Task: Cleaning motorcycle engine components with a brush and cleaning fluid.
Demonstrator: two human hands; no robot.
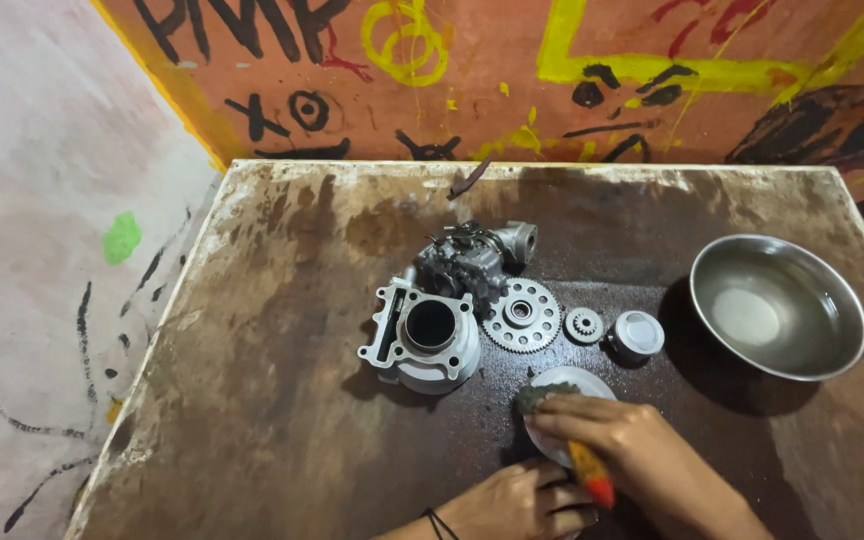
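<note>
My right hand [627, 440] grips a brush with an orange-red handle [590, 475]; its dark, dirty bristle head [537, 397] presses on a round white metal cover [577, 385] at the table's near edge. My left hand [517, 503] rests beside that cover, steadying its near side, with a dark band on the wrist. Beyond them lie a grey engine cylinder [424, 337], a carburettor [470, 258], a large toothed sprocket [521, 314], a small gear [584, 325] and a piston [637, 335].
A steel bowl [712, 262] holding a little liquid stands at the right. The worn brown table [272, 380] sits in a corner, with a painted wall behind and a pale wall on the left. A small dark scrap [469, 180] lies near the far edge.
</note>
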